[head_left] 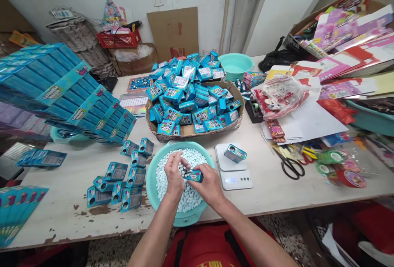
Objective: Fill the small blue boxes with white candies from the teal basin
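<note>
Over a turquoise basin (150,176) of small white candies (187,199), both hands are close together. My left hand (176,171) is curled around some candies at the open end of a small blue box. My right hand (209,182) grips that blue box (195,176), which lies on its side with its opening toward the left hand. Right of the basin, a white scale (235,178) bears another blue box (235,153). Several blue boxes (131,198) with round openings stand left of the basin.
A cardboard tray (197,134) heaped with blue boxes lies behind the basin. Tall stacked display cartons (76,94) lean at left. Black scissors (292,168), tape rolls (331,157) and a plastic bag (281,96) lie right. An empty-looking turquoise bowl (235,63) sits at the back.
</note>
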`<action>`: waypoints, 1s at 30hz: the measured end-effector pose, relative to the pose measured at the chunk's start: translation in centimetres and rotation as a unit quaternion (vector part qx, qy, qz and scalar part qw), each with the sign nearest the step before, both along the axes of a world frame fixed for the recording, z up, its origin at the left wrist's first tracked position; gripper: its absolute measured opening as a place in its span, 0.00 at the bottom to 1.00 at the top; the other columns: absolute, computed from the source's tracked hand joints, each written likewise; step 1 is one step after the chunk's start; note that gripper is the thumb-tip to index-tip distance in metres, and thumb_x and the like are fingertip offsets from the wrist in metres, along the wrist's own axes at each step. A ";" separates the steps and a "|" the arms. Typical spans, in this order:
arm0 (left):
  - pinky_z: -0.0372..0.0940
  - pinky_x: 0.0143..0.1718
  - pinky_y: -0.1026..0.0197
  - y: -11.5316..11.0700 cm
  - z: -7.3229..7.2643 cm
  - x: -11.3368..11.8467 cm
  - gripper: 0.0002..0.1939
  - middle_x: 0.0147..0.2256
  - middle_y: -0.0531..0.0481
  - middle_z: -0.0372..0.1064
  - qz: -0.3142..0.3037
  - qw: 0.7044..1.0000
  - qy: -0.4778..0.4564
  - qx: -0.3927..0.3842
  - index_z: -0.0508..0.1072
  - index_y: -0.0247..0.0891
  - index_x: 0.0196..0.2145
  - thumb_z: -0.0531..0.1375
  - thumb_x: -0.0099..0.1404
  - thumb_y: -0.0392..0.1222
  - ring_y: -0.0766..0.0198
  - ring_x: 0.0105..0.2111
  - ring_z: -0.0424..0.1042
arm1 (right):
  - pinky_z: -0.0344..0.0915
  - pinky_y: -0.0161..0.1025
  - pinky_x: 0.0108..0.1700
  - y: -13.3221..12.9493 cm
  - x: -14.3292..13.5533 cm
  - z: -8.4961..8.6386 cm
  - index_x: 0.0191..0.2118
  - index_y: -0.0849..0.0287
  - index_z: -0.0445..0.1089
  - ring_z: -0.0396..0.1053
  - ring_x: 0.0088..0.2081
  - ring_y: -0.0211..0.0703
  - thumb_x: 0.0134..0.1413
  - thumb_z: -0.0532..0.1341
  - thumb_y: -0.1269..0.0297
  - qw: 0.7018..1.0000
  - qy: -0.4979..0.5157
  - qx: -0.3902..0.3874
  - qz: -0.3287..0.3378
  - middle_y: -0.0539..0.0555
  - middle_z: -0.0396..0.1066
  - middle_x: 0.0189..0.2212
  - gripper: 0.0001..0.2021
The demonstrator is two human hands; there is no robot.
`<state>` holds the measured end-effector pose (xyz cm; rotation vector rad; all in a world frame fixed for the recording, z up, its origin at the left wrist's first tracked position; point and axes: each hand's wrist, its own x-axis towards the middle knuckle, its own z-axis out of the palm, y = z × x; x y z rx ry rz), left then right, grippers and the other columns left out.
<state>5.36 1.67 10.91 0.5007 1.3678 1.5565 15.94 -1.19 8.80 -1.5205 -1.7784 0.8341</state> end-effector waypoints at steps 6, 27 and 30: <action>0.62 0.24 0.65 -0.1 -0.5 0.0 0.12 0.22 0.56 0.65 0.000 1.000 0.001 0.023 0.68 0.37 0.31 0.60 0.55 0.48 0.67 0.21 0.68 | 0.60 0.44 0.41 0.2 0.0 0.3 0.35 0.56 0.67 0.69 0.41 0.50 0.41 0.66 0.70 1.000 -0.020 0.008 0.013 0.53 0.71 0.35 0.13; 0.60 0.48 0.50 0.9 -10.1 -3.8 0.12 0.38 0.45 0.71 -0.179 0.887 0.424 -0.021 0.74 0.39 0.33 0.58 0.56 0.50 0.54 0.42 0.68 | 0.67 0.40 0.39 -1.9 4.8 -0.1 0.35 0.56 0.72 0.70 0.37 0.46 0.37 0.71 0.57 0.974 0.218 -0.042 -0.053 0.52 0.71 0.34 0.17; 0.60 0.45 0.51 -1.1 -11.4 -1.7 0.12 0.42 0.44 0.69 -0.259 0.773 0.578 -0.037 0.73 0.41 0.39 0.57 0.59 0.46 0.53 0.44 0.65 | 0.67 0.41 0.40 -2.3 5.0 -0.6 0.36 0.56 0.71 0.70 0.38 0.46 0.38 0.71 0.58 0.976 0.206 -0.038 -0.052 0.52 0.71 0.34 0.17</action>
